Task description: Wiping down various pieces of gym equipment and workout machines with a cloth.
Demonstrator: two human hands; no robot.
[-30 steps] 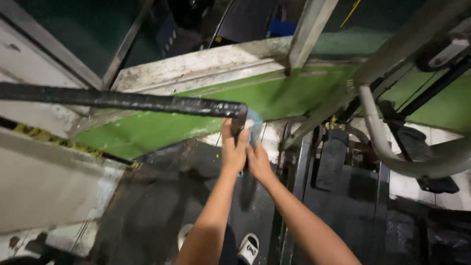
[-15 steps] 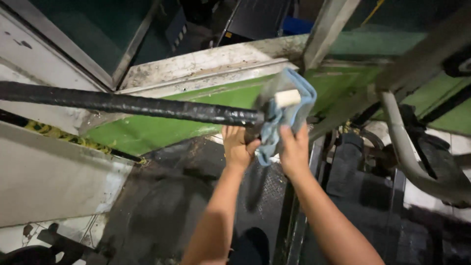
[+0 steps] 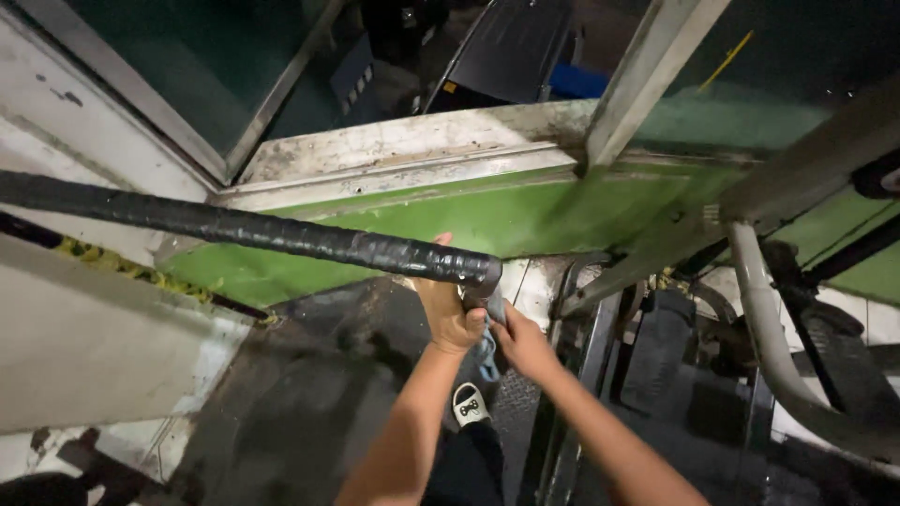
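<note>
A pale blue cloth (image 3: 486,351) hangs bunched just below the end of a long black bar (image 3: 281,236), at the middle of the view. Only a small fold of it shows, squeezed between the person's two hands and partly hidden by them. The left hand (image 3: 448,309) is curled closed around the dark stem under the bar's end, thumb pointing up behind the bar, and its fingers press against the cloth. The right hand (image 3: 522,342) sits just beside it, touching it, with fingers closed on the cloth from the right side; how tightly it pinches cannot be told. Both forearms rise from the bottom edge toward this spot.

The black bar is wrapped in glossy tape and runs from the left edge across to the hands, slightly tilted downward to the right. Behind it lies a green sloped panel (image 3: 525,211) with a scuffed white ledge (image 3: 403,150) along its upper edge. Below the hands is a dark ribbed floor plate (image 3: 309,394), and a white sandal (image 3: 472,406) shows near the left forearm. To the right, a grey curved pipe (image 3: 764,328) bends downward, well apart from the hands, beside dark machine parts.
</note>
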